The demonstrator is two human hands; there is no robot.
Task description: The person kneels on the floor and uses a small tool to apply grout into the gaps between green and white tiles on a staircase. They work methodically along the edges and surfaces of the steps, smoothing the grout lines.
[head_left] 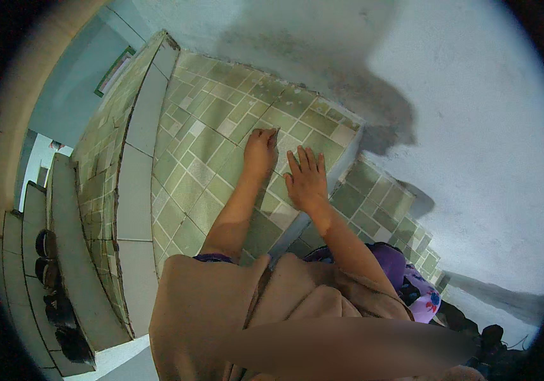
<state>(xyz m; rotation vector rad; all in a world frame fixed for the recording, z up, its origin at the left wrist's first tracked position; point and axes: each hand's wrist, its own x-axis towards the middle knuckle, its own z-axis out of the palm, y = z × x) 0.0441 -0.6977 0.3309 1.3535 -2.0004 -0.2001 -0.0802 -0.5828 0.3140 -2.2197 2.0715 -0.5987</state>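
Observation:
My left hand (261, 153) is closed in a pinch just above or against the green patterned tiles (205, 181). A small, thin, dark bit (277, 133) shows at its fingertips, too small to name. To the right of it, my right hand (307, 180) lies flat with fingers stretched out, near the edge of the tiled surface, holding nothing. Both forearms reach up from under a brown cloth garment (202, 298).
A pale, stained wall (462, 114) rises behind and to the right. Lower green tiles (374, 197) lie beyond the edge. At left, a tiled ledge (135, 190) runs lengthwise; dark footwear (47, 270) sits on steps. Purple flowered cloth (421, 289) and dark objects (462, 320) lie lower right.

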